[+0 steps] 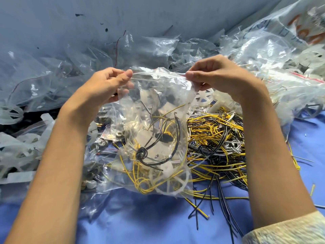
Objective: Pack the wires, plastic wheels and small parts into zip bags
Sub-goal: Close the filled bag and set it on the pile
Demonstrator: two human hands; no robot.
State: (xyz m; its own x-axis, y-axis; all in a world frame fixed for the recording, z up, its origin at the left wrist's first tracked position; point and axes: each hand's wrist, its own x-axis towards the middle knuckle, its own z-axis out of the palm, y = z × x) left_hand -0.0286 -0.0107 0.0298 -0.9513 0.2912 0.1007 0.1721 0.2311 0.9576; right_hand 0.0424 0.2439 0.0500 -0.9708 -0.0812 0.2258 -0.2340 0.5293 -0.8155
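clear zip bag (154, 131) hanging upright, wires (140, 180), wheel (168, 185) inside

Yellow, black and white strands are mixed in the wire pile (216, 138) on the plain blue worktop (140, 221). A white wheel (164, 190) is seen through the clear zip bag (158, 95). A red stripe is borne by another bag (297, 75) at the right edge.

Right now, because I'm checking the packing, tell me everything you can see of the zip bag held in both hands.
The zip bag is clear, crinkled plastic, hanging upright. The left hand and right hand pinch its top corners, pulling the zip edge taut. Inside lie yellow and black wires and a white spoked wheel at the bottom.
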